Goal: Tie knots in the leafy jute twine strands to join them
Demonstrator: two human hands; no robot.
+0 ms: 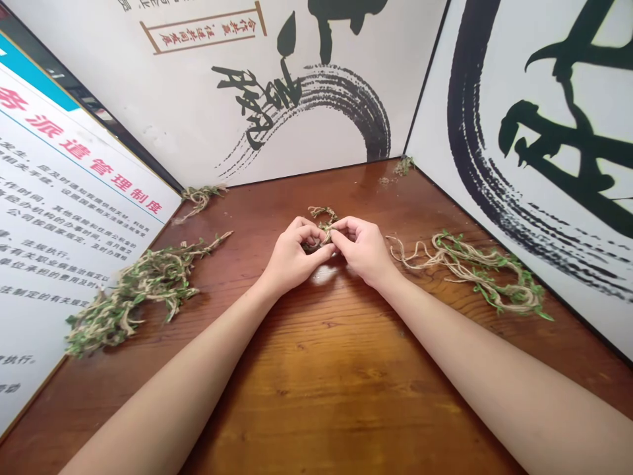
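My left hand (289,256) and my right hand (361,251) meet at the middle of the wooden table, their fingertips pinching a short piece of jute twine with small green leaves (322,224). Part of that piece is hidden by my fingers, and a loop of it stands above them. Nearest my left hand lies a large tangled bunch of leafy twine (138,290). Another leafy twine bundle (469,272), with loose pale strands, lies to the right of my right hand.
The brown wooden table (316,343) meets boards at a far corner. A small twine scrap (199,198) lies at the left board, and a leafy bit (404,166) sits in the corner. A printed notice board (64,191) stands left, with black-brushed calligraphy panels (544,145) ahead and right.
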